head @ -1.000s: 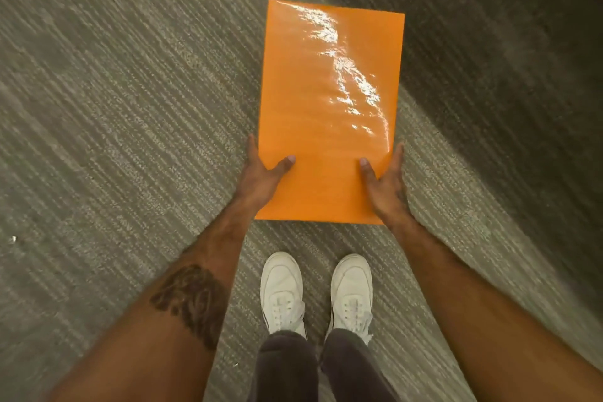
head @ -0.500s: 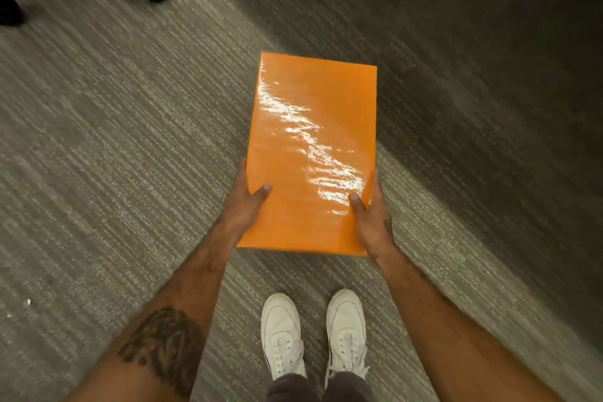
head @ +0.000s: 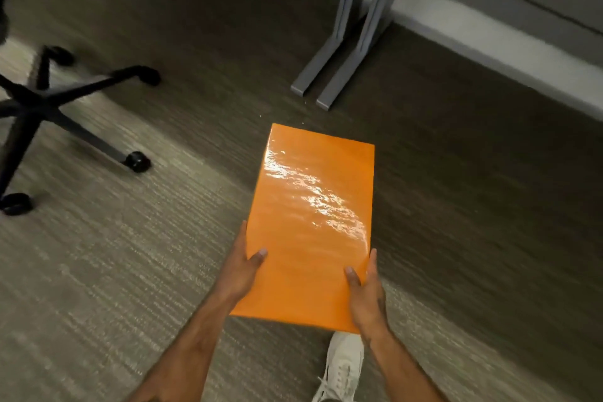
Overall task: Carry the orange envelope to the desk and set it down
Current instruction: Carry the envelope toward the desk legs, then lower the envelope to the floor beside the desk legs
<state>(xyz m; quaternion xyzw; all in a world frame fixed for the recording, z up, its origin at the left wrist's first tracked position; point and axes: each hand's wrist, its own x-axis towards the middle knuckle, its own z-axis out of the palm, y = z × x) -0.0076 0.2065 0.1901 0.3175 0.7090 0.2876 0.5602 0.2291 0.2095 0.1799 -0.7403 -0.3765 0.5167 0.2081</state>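
A glossy orange envelope [head: 310,225] is held flat in front of me above the carpet, its long side pointing away. My left hand [head: 243,271] grips its near left edge, thumb on top. On the near right edge sits my right hand [head: 365,297], thumb on top as well. Grey metal desk legs [head: 346,42] stand ahead and slightly right of the envelope; the desk top is out of view.
A black office chair base with castors [head: 65,114] stands at the left. A pale baseboard [head: 489,36] runs along the wall at the upper right. One white shoe [head: 342,365] shows below the envelope. Grey carpet [head: 130,271] covers the floor.
The view has lifted and moved forward: chair base and desk legs have come into sight. The envelope stays in both hands and sits lower in the frame. Only one shoe shows now.
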